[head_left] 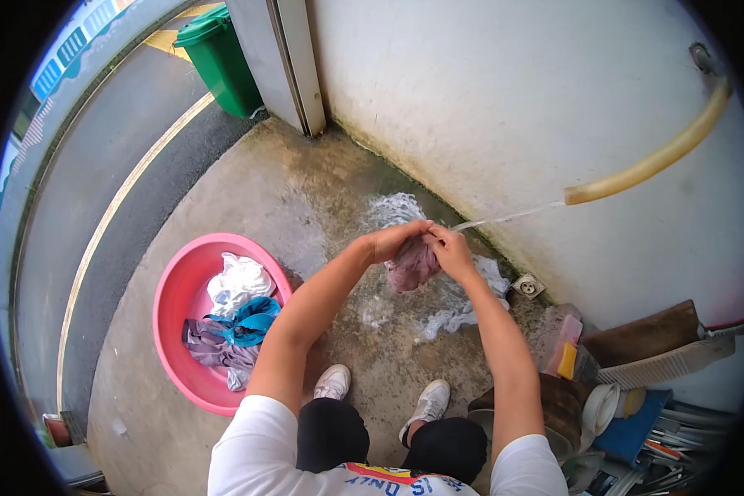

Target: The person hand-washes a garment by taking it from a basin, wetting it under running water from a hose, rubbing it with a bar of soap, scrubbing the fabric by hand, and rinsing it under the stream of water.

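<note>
A wet, mauve-pink cloth (pixel 413 266) hangs bunched between my two hands, above the soaked concrete. My left hand (pixel 398 240) grips its upper left part with curled fingers. On the other side, my right hand (pixel 451 250) pinches the cloth near its top. A thin stream of water (pixel 511 218) runs from the yellowish hose (pixel 649 161) to my hands. Foamy water (pixel 463 307) spreads on the ground beneath. What kind of garment the cloth is cannot be made out.
A pink basin (pixel 167 331) on the left holds white, blue and greyish-purple clothes. A floor drain (pixel 528 286) sits by the wall. At the lower right are a washboard (pixel 665 364), a yellow sponge-like block (pixel 567 361) and clutter. A green bin (pixel 223 66) stands beyond the pillar.
</note>
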`<state>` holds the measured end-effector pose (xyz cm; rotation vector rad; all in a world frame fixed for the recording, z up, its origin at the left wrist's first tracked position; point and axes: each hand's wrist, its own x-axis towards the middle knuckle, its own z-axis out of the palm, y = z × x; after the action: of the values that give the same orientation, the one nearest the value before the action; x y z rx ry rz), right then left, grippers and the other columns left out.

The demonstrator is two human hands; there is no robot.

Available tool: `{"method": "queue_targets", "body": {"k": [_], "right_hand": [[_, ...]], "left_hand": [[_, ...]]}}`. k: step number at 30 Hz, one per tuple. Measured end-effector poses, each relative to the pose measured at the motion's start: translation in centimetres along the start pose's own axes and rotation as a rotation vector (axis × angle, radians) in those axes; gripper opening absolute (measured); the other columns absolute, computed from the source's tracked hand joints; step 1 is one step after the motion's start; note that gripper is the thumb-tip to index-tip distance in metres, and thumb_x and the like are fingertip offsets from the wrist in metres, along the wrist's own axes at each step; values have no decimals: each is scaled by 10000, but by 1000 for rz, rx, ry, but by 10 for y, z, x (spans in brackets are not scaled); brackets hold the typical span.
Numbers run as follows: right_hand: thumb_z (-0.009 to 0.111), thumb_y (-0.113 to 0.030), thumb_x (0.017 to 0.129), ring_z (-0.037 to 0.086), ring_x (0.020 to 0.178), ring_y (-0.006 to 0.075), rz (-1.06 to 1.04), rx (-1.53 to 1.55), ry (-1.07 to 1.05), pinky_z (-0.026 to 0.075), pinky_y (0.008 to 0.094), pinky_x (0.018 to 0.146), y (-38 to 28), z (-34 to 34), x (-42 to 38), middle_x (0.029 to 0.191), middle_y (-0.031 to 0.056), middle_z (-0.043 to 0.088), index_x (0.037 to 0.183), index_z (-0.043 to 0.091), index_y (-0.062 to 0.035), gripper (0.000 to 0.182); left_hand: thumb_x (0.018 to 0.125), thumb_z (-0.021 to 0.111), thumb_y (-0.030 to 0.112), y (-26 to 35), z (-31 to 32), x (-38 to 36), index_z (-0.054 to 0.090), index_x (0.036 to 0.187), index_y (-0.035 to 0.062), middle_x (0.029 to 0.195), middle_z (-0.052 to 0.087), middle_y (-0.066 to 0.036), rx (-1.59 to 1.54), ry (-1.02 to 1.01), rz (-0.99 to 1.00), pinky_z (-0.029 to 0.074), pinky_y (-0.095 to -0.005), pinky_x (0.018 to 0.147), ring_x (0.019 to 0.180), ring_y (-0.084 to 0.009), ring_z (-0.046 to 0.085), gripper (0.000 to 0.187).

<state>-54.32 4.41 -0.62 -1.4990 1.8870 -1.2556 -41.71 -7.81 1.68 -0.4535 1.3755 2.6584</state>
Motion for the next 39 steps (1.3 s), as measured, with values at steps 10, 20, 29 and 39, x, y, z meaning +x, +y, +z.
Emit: {"method": "queue_targets", "body": {"k": [10, 20, 29, 39], "right_hand": [[541, -101, 881, 588, 718, 142, 120, 219, 350, 460, 265, 667, 13, 35, 2, 838, 76, 645, 943, 601, 54, 177], [517, -208, 905, 527, 678, 117, 216, 261, 203, 434, 281, 626, 70, 107, -8, 759, 23, 574, 907, 565, -17, 197], [493, -279, 887, 526, 546, 372, 53, -250, 213, 392, 424, 518, 114, 134, -8, 625, 191, 549, 678, 537, -21, 335], [534, -251, 856, 519, 547, 354, -40, 31, 205, 390, 399, 501, 58, 158, -30, 598, 174, 512, 635, 470, -34, 316]], "left_hand": [[742, 607, 203, -148, -98, 33, 619, 1025, 59, 960, 625, -37, 273, 268, -65, 456, -279, 782, 886, -142, 569, 318], [862, 419, 594, -155, -81, 63, 425, 1241, 138, 1100, 554, -74, -851, 187, 310, 491, -402, 808, 983, -237, 557, 594], [876, 485, 306, -158, -63, 78, 541, 721, 119, 673, 546, -13, -826, 875, 216, 435, -314, 543, 574, -152, 520, 249], [925, 357, 444, -239, -141, 68, 538, 945, 139, 829, 544, -37, -897, 231, 343, 467, -349, 726, 742, -173, 519, 355]]}}
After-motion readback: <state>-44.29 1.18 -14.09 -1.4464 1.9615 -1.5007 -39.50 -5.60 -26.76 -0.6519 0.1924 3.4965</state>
